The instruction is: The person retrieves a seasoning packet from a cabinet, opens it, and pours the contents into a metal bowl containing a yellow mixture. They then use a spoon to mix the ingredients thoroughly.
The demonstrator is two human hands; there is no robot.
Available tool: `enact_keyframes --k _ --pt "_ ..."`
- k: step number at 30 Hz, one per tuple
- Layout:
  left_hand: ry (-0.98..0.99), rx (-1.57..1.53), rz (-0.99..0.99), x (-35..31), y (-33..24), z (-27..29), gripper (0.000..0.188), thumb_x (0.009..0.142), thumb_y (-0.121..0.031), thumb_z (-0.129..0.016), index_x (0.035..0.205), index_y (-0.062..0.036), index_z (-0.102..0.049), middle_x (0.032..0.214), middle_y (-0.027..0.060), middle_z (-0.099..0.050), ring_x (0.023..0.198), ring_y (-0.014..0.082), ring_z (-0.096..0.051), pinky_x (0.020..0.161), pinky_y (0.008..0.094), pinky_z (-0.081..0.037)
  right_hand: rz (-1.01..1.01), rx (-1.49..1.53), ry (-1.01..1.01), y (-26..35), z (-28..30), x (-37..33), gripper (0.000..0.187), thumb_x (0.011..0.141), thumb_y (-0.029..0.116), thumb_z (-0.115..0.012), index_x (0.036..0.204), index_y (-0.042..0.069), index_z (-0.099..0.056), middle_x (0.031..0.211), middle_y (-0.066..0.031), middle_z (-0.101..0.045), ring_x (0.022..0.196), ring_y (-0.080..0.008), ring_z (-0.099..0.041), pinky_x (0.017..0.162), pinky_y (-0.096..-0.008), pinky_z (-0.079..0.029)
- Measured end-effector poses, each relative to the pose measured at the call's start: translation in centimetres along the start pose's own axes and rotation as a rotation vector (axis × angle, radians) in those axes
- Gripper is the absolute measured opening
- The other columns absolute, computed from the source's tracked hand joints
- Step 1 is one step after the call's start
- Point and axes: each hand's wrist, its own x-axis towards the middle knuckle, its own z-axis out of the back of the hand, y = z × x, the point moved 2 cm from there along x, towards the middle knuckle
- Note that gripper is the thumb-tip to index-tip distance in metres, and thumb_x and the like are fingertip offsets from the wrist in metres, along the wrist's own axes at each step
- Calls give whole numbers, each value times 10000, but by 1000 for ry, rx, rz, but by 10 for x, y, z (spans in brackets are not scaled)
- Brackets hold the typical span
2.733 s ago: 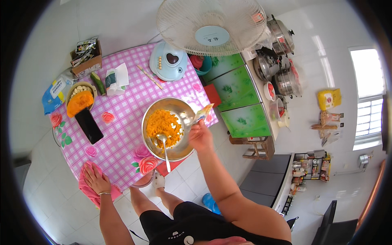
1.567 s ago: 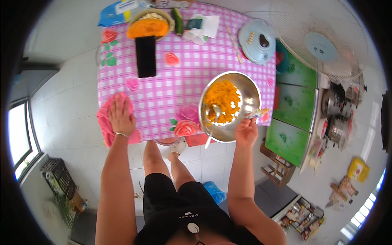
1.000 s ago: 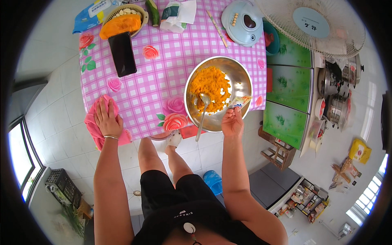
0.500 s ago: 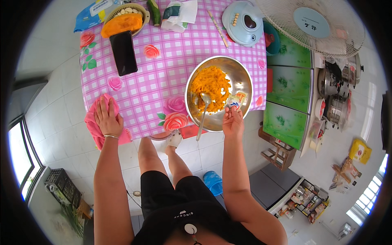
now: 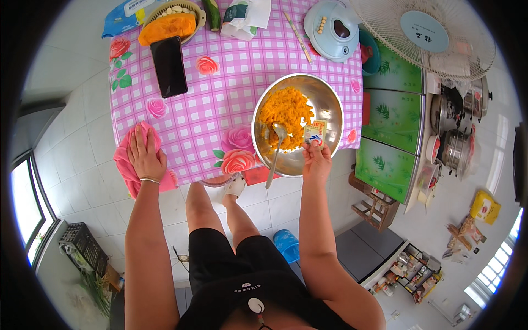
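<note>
My left hand [image 5: 146, 159] lies flat with fingers stretched on a pink cloth [image 5: 125, 171] at the table's near left corner. Between the thumb and fingers of my right hand [image 5: 317, 162] is a small printed packet [image 5: 315, 132], held upright over the right part of a steel mixing bowl [image 5: 332, 99]. Orange mash, which looks like pumpkin [image 5: 286, 110], fills the left part of the bowl. A metal spoon [image 5: 274, 159] rests in the mash, its handle leaning over the near rim.
A black phone [image 5: 169, 67] lies by a basket [image 5: 199, 22] with a pumpkin piece [image 5: 168, 29] and garlic. Behind are a cucumber [image 5: 212, 15] and a light-blue appliance [image 5: 331, 33]. A fan [image 5: 379, 33] stands beside a green-fronted cabinet [image 5: 390, 118].
The packet in my right hand has turned from tilted to more upright, its printed face showing more. My left hand stays on the cloth. The whole view has shifted slightly.
</note>
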Motion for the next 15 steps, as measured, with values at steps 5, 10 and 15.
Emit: enact_keyframes --k 5,10,15 --pt "11 18 -9 2 -2 1 663 712 -222 -563 1350 -130 -410 1473 111 -248 1316 331 -278 1037 501 -240 106 -154 -70 2 2 3 129 848 92 -639 944 24 -587 772 -42 -626 650 -124 -622 522 -205 -436" --pt "-13 -1 -18 0 1 0 659 710 -226 -559 1347 -133 -415 1472 109 -249 1316 331 -278 1034 502 -243 185 -284 -107 6 -5 5 102 848 93 -640 915 24 -605 717 -22 -609 596 -93 -590 502 -203 -395" --pt "-8 -5 -16 1 -1 2 657 705 -226 -557 1341 -132 -422 1471 109 -253 1318 328 -275 1036 503 -240 228 -308 -87 8 -6 11 98 848 88 -639 913 23 -609 707 -13 -602 554 -81 -557 496 -201 -379"
